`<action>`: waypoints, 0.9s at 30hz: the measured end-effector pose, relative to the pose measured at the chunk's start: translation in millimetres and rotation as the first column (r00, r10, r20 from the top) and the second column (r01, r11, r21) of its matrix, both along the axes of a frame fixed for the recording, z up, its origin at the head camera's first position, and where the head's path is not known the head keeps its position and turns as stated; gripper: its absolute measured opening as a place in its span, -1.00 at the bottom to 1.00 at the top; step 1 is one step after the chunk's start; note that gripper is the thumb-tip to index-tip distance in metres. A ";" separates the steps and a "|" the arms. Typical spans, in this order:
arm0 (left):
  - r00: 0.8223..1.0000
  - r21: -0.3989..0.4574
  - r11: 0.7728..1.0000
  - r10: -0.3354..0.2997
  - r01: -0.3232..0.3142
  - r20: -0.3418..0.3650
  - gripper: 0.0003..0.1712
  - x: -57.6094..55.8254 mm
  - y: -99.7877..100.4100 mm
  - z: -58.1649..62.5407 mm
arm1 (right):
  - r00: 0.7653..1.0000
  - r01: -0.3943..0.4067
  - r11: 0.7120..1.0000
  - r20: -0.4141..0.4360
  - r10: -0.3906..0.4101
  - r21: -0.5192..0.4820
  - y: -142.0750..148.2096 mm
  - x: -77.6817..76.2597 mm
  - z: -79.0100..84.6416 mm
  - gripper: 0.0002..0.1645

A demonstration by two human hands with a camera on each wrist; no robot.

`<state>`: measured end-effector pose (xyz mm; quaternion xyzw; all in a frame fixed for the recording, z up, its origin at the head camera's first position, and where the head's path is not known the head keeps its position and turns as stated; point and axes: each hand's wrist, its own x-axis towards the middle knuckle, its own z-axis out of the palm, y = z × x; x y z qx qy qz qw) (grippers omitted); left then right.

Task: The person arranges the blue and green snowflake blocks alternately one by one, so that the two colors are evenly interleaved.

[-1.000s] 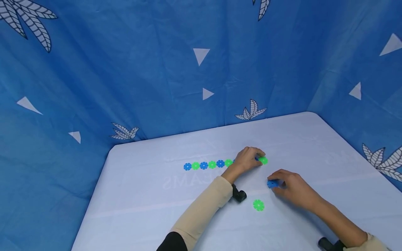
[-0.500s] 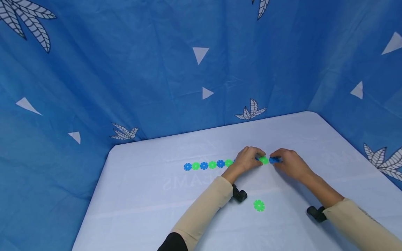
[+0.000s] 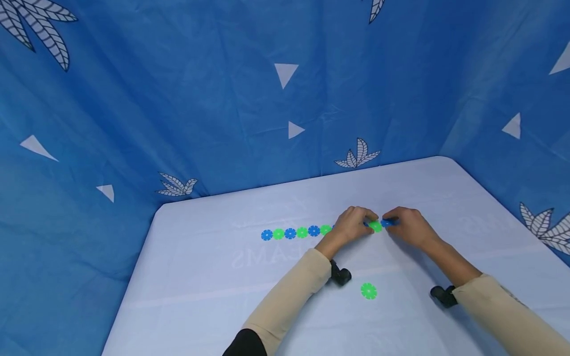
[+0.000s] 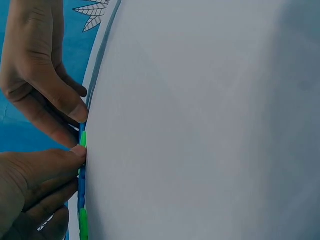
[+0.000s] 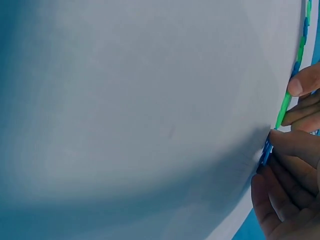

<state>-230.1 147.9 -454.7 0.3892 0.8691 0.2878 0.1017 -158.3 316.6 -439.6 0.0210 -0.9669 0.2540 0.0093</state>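
Observation:
A chain of blue and green notched interlocking discs (image 3: 290,233) runs from left to right across the white table. My left hand (image 3: 349,227) pinches it near its right end and covers some of its discs. Just past those fingers shows the green end disc (image 3: 375,226). My right hand (image 3: 410,228) pinches a blue notched disc (image 3: 387,223) right at that green disc's edge. From the right wrist view, the blue disc (image 5: 266,151) is held between thumb and fingers, in line with the green one (image 5: 283,109).
One loose green notched disc (image 3: 368,290) lies on the table (image 3: 200,287) in front of the hands. A blue patterned curtain (image 3: 222,99) stands behind the table and along its sides. Black wrist devices (image 3: 341,275) hang under both forearms.
My right hand has moved away from me and slightly left, bringing the blue disc up to the chain's green end disc. My left hand has kept its place on the chain.

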 end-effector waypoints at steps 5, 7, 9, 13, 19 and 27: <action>1.000 0.005 1.000 -0.007 0.007 0.001 -0.62 -0.6 -0.3 -0.1 | 1.000 0.015 1.000 0.018 -0.015 -0.016 0.7 0.7 -1.0 -0.60; 1.000 0.009 1.000 -0.011 0.011 -0.001 -0.62 -0.4 -0.6 -0.3 | 0.999 0.021 1.000 0.028 -0.020 -0.019 0.5 0.9 -1.0 -0.59; 1.000 0.010 1.000 -0.013 0.013 -0.005 -0.62 -0.2 -0.7 -0.5 | 0.999 0.019 1.000 0.029 -0.019 -0.018 0.5 1.3 -0.8 -0.59; 1.000 0.006 1.000 -0.011 0.011 -0.010 -0.62 0.0 -0.9 0.4 | 0.999 0.022 1.000 0.028 -0.022 -0.015 0.1 2.2 0.3 -0.59; 1.000 0.001 1.000 -0.004 0.004 -0.013 -0.62 -0.4 -1.3 2.0 | 0.999 0.028 0.999 0.032 -0.028 -0.022 -1.0 3.8 1.7 -0.57; 1.000 -0.004 1.000 -0.013 0.013 -0.015 -0.62 -0.5 -0.5 2.2 | 0.998 0.010 1.000 -0.057 -0.009 0.018 -6.2 18.8 3.9 -0.48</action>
